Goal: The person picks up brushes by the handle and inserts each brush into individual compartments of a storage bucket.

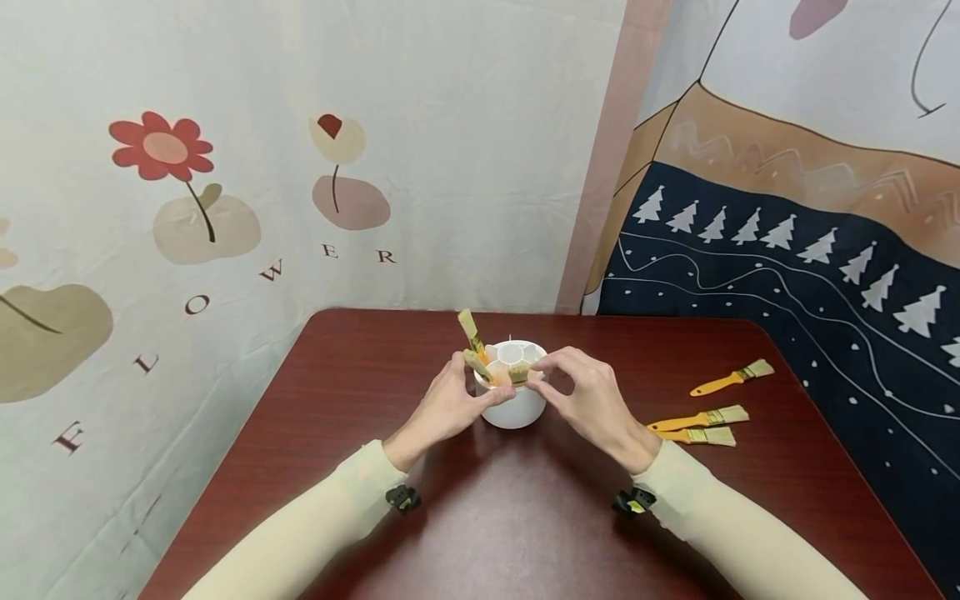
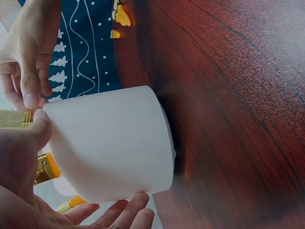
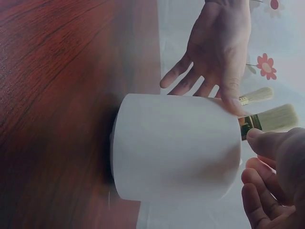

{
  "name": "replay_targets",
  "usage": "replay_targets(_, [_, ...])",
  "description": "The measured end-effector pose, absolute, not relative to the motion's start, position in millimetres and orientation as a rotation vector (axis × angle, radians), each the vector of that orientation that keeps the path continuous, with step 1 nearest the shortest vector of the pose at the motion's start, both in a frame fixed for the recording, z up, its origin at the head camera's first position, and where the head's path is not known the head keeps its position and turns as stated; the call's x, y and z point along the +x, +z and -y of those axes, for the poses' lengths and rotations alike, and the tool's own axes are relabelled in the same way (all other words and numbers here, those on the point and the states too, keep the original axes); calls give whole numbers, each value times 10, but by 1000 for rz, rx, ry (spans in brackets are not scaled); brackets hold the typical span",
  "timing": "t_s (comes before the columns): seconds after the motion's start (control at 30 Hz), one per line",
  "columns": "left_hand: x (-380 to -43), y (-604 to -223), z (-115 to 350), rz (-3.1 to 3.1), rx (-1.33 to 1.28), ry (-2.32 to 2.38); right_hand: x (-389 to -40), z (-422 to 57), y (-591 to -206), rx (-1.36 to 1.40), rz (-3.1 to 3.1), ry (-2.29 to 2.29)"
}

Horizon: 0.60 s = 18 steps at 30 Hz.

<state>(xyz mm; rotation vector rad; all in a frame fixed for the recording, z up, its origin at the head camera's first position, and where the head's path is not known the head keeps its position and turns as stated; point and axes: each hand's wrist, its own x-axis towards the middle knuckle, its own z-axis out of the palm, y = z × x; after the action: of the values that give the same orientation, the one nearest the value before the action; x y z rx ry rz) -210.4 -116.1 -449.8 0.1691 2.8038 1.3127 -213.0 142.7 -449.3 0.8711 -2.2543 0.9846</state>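
Note:
A white round container [image 1: 513,413] with several compartments stands upright on the table. My left hand [image 1: 442,407] holds it at the left, the thumb at the near rim and the fingers along the side [image 2: 125,210]. With thumb and fingers my right hand [image 1: 591,407] pinches a paintbrush [image 3: 280,118] near its metal ferrule, bristles up, at the container's near rim; its handle is hidden inside. Two more paintbrushes stand in the left compartments, one tall at the back [image 1: 469,326], one leaning beside my left hand [image 1: 476,364].
Three paintbrushes with yellow handles lie on the right of the dark red table [image 1: 360,400]: one farther back [image 1: 731,377], two close together nearer me, an upper [image 1: 701,417] and a lower [image 1: 708,436]. A printed cloth [image 1: 465,167] hangs behind the table.

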Motion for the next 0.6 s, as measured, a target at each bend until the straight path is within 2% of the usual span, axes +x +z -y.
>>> replay_targets(0.3, [-2134, -4471, 1197, -2729, 200, 1371, -2083, -1517, -4435, 868, 2242, 937])
replay_targets(0.6, [-2220, -4482, 1269, -2503, 377, 1566, -2024, -1645, -4391, 831, 2290, 942])
